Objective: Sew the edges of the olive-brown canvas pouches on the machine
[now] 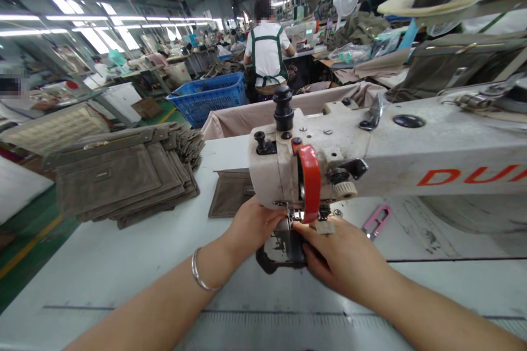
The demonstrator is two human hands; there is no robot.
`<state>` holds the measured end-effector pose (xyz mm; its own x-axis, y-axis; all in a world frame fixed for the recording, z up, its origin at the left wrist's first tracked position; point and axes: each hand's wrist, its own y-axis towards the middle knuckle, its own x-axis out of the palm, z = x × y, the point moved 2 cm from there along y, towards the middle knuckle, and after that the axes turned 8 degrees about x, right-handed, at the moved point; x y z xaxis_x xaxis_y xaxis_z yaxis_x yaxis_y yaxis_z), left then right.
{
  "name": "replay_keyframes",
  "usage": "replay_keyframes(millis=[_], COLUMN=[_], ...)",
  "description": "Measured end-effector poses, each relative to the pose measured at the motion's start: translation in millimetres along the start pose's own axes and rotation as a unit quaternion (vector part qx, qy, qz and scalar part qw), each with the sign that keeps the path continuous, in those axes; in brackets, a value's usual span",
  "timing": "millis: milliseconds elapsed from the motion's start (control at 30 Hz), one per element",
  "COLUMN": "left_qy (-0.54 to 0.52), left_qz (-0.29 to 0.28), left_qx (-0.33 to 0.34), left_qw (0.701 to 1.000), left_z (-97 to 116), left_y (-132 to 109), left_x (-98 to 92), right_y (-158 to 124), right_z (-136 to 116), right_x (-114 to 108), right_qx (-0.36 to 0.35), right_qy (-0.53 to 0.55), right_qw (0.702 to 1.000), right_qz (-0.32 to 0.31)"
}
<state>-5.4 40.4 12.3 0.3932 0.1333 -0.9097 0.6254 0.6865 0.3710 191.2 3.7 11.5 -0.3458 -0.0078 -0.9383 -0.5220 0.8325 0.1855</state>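
Observation:
A white sewing machine (pixel 275 159) with a red lever guard (pixel 309 181) stands before me. Close to its presser foot (pixel 297 215), my left hand (pixel 256 224) has its thumb and fingers pinched together; what is in them is hidden. My right hand (pixel 343 255) lies on the other side of the foot, fingers bent inward at the needle plate, their grip partly hidden. A small beige piece (pixel 325 227) shows over its fingers. Behind my left hand, a brown-grey fabric panel (pixel 228 194) with a small label lies flat, partly covered by the machine head.
A stack of brown-grey fabric pieces (pixel 123 181) lies on the white table (pixel 156 279) at left. Pink-handled thread snips (pixel 376 220) rest right of my right hand. Beyond are a blue crate (pixel 208 96), a pink cloth-lined bin (pixel 251 118) and a person in a green apron (pixel 265 52).

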Motion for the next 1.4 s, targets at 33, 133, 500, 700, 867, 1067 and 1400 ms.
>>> replay_keyframes(millis=[33, 133, 500, 700, 867, 1067, 1400], left_qy=[0.002, 0.018, -0.136, -0.111, -0.090, -0.114, 0.033], left_qz=[-0.005, -0.036, -0.139, -0.136, -0.098, -0.095, 0.011], left_qx=[0.000, -0.011, -0.160, -0.129, -0.108, -0.104, -0.335], left_qw=[1.000, 0.999, 0.968, 0.976, 0.985, 0.983, 0.942], left_z=[2.7, 18.0, 42.0, 51.5, 68.8, 74.5, 35.9], left_y=[1.1, 5.1, 9.7, 10.5, 2.4, -2.5, -80.3], left_x=[-2.2, -12.4, -32.5, -34.3, -29.7, -32.8, -46.6], right_y=[0.0, -1.0, -3.9, -4.0, -5.1, -4.1, -5.9], right_z=[0.3, 1.9, -1.7, -2.6, -0.4, -0.5, 1.9], right_x=[0.2, 1.1, -2.5, -2.6, -1.5, -2.3, 0.9], right_qx=[0.000, -0.005, -0.065, -0.048, -0.053, -0.041, -0.047], right_qy=[0.005, 0.026, 0.059, 0.043, 0.041, 0.049, 0.041], right_qw=[1.000, 1.000, 0.996, 0.998, 0.998, 0.997, 0.997], right_qz=[0.001, 0.005, -0.009, 0.004, -0.006, -0.035, -0.040])
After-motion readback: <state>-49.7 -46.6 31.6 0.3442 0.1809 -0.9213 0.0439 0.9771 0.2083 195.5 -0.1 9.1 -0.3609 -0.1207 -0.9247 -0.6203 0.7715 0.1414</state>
